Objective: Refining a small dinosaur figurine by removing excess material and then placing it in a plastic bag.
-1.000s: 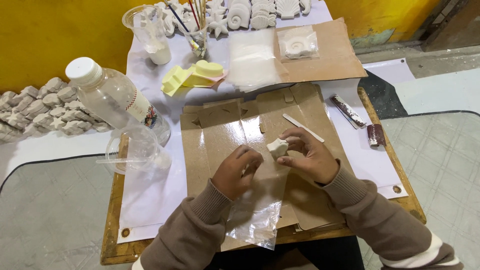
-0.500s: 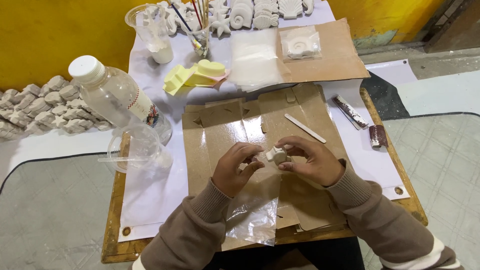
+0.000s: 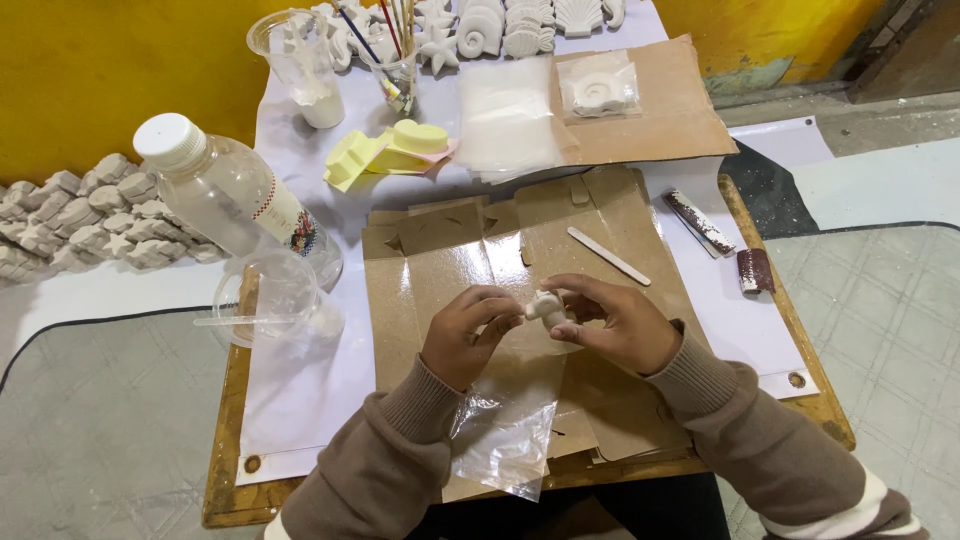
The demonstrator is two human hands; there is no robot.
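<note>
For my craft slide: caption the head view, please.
Both hands, left hand and right hand, hold a small white plaster piece over flattened cardboard.

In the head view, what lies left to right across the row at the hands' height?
Clear plastic cup → left hand → small white cast piece → right hand → small dark brown block.

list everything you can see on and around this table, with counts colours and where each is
plaster piece: one, white, pinched between both hands
clear plastic bag: one, under the hands
cardboard sheet: brown, flattened, table centre
wooden stick: one, pale, on cardboard
water bottle: one, clear, white cap, left
plastic cup: one, clear, beside bottle
yellow moulds: a few, behind the cardboard
plaster casts: many, white, far left
left hand: on the piece
right hand: on the piece
</note>
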